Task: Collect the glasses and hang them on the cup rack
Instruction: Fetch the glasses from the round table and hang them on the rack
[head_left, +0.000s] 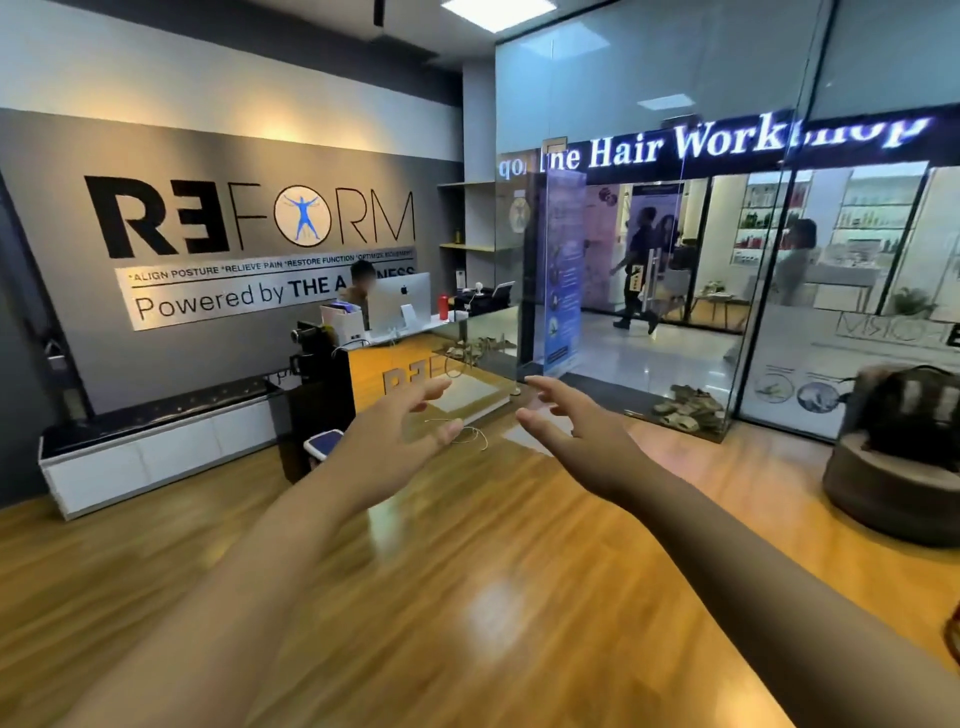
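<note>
We see no drinking glass and no cup rack anywhere in the head view, so we cannot tell where the task's things are.

Our left hand (395, 436) and right hand (576, 426) reach forward with both arms outstretched over the glossy wooden plank floor (467, 597). The grip of each hand is wide apart: fingers spread and slightly curled, palms turned toward each other, a clear gap between the two hands. Neither grip holds or touches anything.

At about 12 o'clock beyond the fingertips stands the orange-fronted reception bench (395, 369) with a glass top. On it sit a silver desktop computer (402, 304) seen from the back and, just to its 3 o'clock, a red bottle (443, 307). A person (361, 283) sits behind the computer.

At 10 o'clock a grey wall (208, 249) carries large black REFORM lettering. Below it runs a long low white cabinet with a black top (156, 447).

At 2 o'clock a glass partition (753, 260) shows a lit corridor and the white illuminated sign "Hair Workshop" (727, 143). Several pairs of sandals (685, 408) lie on the floor at the foot of the glass. At 3 o'clock a dark backpack (914, 410) rests on a round grey pouf (883, 493).
</note>
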